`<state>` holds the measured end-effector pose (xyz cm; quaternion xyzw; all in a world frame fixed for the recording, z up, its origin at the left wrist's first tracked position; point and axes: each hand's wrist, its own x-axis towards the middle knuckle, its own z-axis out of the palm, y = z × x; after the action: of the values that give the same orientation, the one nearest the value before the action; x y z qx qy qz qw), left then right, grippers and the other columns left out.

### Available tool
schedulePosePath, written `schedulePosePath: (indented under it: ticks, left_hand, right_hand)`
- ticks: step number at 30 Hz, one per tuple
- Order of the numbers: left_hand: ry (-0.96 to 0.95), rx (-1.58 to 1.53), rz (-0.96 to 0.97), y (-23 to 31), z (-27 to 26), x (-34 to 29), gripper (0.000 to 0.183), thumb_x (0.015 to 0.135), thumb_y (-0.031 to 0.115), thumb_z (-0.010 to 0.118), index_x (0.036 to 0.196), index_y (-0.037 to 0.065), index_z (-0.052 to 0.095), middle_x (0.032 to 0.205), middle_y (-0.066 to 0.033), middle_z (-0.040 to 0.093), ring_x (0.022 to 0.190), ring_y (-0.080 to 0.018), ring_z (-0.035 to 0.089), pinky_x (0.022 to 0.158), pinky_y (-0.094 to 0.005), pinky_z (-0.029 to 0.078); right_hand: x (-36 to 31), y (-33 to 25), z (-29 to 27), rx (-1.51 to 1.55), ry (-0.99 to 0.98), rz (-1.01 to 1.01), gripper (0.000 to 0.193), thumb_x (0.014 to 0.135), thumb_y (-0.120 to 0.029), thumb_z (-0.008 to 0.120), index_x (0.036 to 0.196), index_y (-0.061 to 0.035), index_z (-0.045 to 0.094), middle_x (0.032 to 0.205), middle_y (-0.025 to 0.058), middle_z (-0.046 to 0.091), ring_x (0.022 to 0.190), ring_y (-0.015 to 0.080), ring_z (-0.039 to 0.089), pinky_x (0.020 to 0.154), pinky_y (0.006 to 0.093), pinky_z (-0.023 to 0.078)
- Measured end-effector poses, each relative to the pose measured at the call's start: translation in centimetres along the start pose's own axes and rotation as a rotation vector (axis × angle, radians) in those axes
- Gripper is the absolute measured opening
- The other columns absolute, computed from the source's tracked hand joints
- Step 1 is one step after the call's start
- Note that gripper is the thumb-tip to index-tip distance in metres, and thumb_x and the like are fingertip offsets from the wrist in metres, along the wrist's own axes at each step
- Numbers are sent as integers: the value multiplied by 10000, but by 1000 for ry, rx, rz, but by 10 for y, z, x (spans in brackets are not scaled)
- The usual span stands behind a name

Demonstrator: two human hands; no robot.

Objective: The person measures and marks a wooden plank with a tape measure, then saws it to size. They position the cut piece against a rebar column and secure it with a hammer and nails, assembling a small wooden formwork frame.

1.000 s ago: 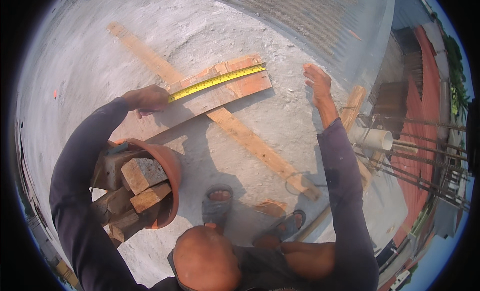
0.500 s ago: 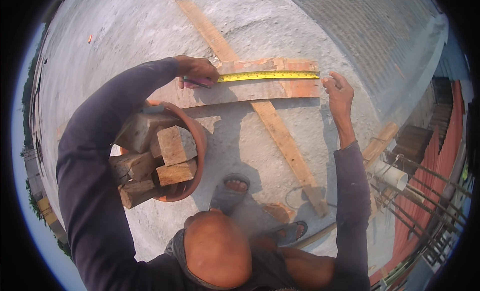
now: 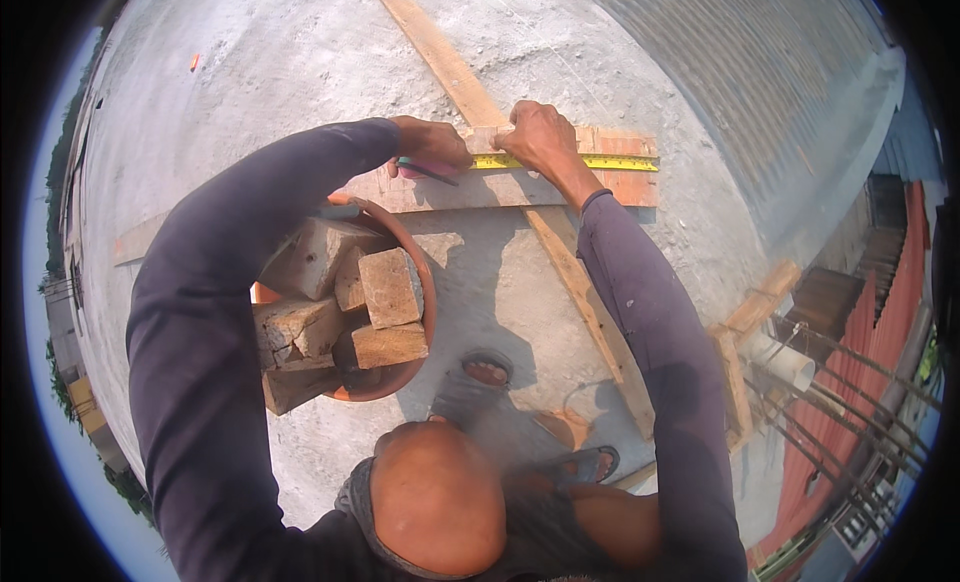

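A wide wooden plank (image 3: pixel 490 190) lies across the concrete, its right end stained orange. My left hand (image 3: pixel 432 145) is closed around a tape measure (image 3: pixel 408 169) with a pinkish case. A dark, thin piece sticks out below that hand; its kind is unclear. The yellow tape blade (image 3: pixel 618 163) runs along the plank to its right end. My right hand (image 3: pixel 540 140) reaches over the blade, fingers bent and pressed together at the plank's far edge, close to my left hand. Whatever its fingertips hold, if anything, is hidden.
Beneath the plank, a narrow wooden strip (image 3: pixel 595 312) crosses at a slant. A reddish-brown bucket (image 3: pixel 428 300) full of wood blocks (image 3: pixel 388 287) stands inside my left arm. At right are corrugated sheeting (image 3: pixel 740 82), a white pipe (image 3: pixel 785 362) and protruding steel bars (image 3: pixel 870 382).
My right hand has moved left from beyond the plank's right end to the blade near my left hand. The left hand keeps its hold on the tape measure, and the view has shifted slightly.
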<state>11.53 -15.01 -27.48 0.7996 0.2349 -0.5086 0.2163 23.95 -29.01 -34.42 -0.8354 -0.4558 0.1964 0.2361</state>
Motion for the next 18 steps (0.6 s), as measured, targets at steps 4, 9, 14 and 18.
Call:
schedulePosePath:
  ticks: [4,9,14,18]
  left_hand:
    - [37,-62,69,-7,5,-2,353,938,392,472,1051,124,673,733,-64,623,612,-178,632,564,-421,596]
    - [-11,-63,112,-8,14,-2,368,963,409,449,1042,120,663,752,-75,639,611,-181,643,586,-443,609]
    - [-80,-42,120,3,19,-10,387,945,427,491,1142,148,672,764,-66,647,613,-190,643,607,-449,612]
    - [-35,-68,129,3,14,-22,426,941,439,505,1206,151,672,757,-56,638,672,-193,661,638,-470,602]
  right_hand:
    - [7,-9,19,-60,-46,56,468,723,-338,845,982,40,750,1059,282,750,1027,438,734,871,489,597]
    - [1,-16,23,-80,7,51,154,782,-119,676,880,-5,707,913,250,728,919,442,721,814,494,583]
    - [0,-17,20,-62,11,75,170,780,-120,687,901,-4,719,940,245,737,942,437,724,833,486,584]
    - [2,-13,26,-83,8,76,169,776,-126,699,898,-14,729,933,235,743,932,424,732,821,483,587]
